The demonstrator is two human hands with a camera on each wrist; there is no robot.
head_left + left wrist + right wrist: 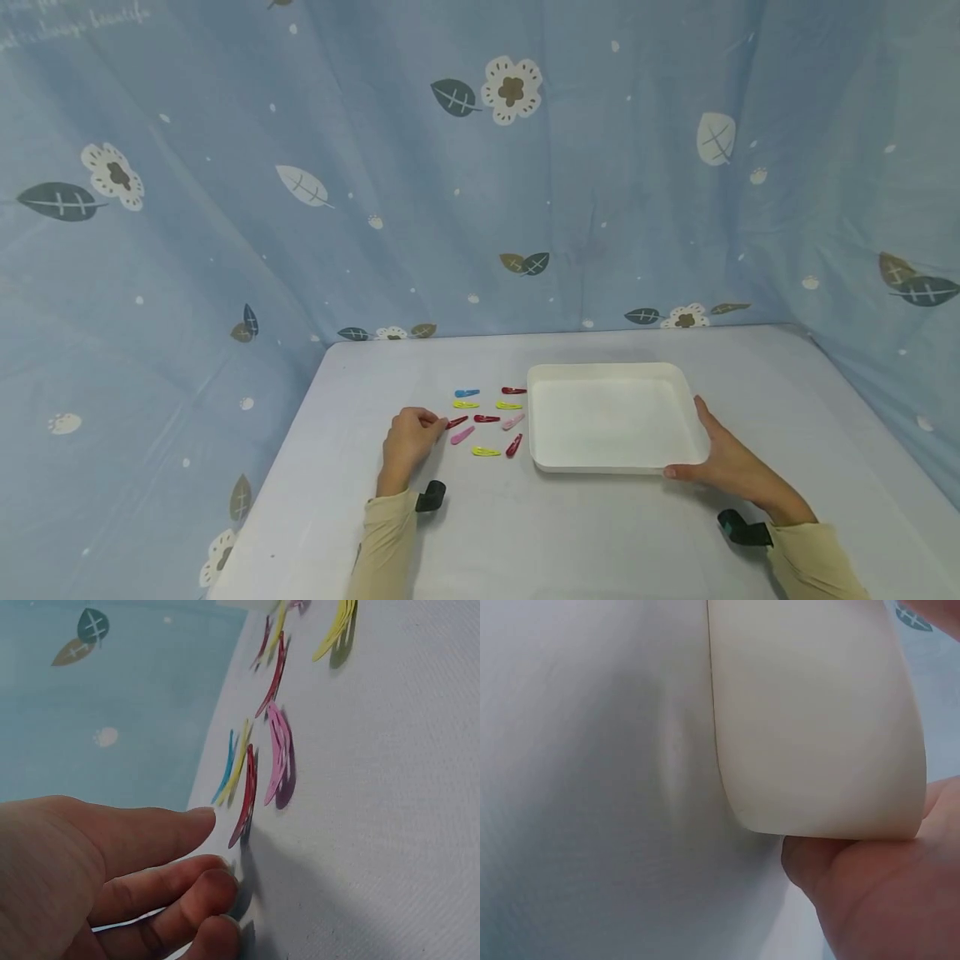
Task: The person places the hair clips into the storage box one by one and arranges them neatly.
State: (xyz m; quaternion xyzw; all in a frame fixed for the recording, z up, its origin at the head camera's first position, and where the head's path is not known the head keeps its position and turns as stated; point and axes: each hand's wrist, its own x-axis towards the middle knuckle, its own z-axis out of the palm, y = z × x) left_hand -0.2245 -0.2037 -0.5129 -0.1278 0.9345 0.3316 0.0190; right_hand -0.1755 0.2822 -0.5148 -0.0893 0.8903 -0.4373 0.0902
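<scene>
Several snap hair clips in red, pink, yellow and blue lie on the white-covered table. My left hand (409, 440) is at the left edge of this group, closest to a red hair clip (244, 799). In the left wrist view, its thumb and bent fingers are apart near that clip's lower end, with nothing visible between them. To the right of the clips sits a white rectangular tray (617, 421) with nothing in it. My right hand (723, 457) grips its near right corner, thumb at the front side and fingers along the right side, partly hidden.
A pink clip (462, 435) and a yellow clip (486, 452) lie just right of the left hand. A blue clip (467, 392) is at the back of the group. Behind the table (570, 533) hangs a blue patterned curtain (420, 183).
</scene>
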